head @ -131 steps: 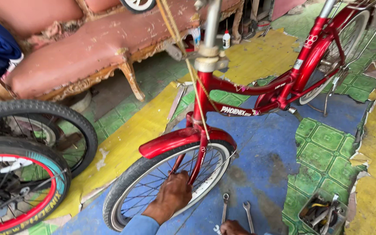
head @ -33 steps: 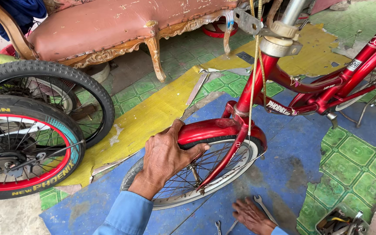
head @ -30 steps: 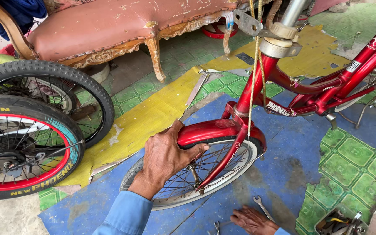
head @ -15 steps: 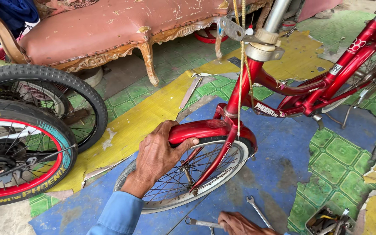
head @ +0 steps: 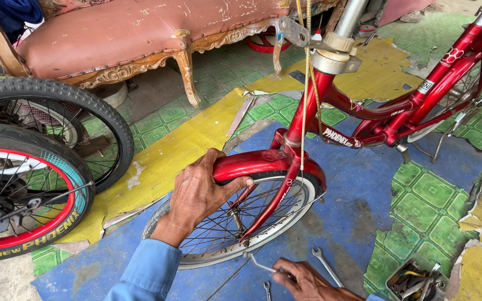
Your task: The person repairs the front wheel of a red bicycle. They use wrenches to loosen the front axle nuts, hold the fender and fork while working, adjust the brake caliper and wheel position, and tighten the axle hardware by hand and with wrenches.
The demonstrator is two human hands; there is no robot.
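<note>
A small red bicycle [head: 408, 111] stands on a patchy blue, yellow and green floor. My left hand [head: 196, 195] grips its red front mudguard [head: 263, 164] above the spoked front wheel [head: 285, 223]. My right hand [head: 305, 278], low at the frame's bottom edge, holds a slim metal spanner [head: 258, 262] whose tip points towards the wheel's axle [head: 244, 241]. Another spanner [head: 324, 266] lies on the floor just right of that hand. A third small spanner [head: 267, 289] lies beside it.
Two loose bicycle wheels [head: 34, 167] with black tyres stand at the left. A worn pink sofa with carved wooden legs [head: 140, 39] is behind. An open box of tools [head: 417, 278] sits at the bottom right. A yellow cord [head: 307, 83] hangs along the fork.
My left hand rose from the wheel's spokes to the mudguard and stays there. My right hand picked up a spanner from the floor and brought it towards the axle.
</note>
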